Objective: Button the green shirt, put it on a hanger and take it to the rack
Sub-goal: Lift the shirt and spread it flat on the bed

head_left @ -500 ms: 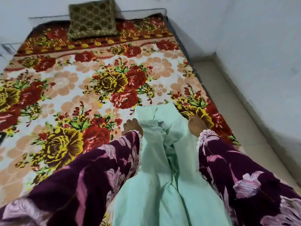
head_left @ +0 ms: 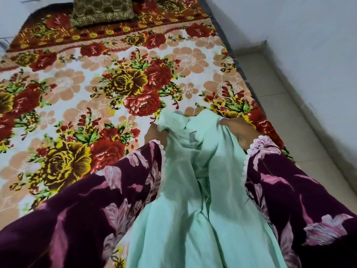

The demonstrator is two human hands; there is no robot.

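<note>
Floral bedspread (head_left: 81,88), both hands gripping green shirt (head_left: 193,200), arms outstretched

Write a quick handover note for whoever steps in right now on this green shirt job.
Left hand: shut on the green shirt near its top left.
Right hand: grip on the shirt's top right.
The shirt hangs between both hands, over the near edge of the floral bed.
Done: shirt picked up. Whether it is buttoned cannot be told.
Left: button it, hang it, take it to the rack. No hanger or rack in view.
</note>
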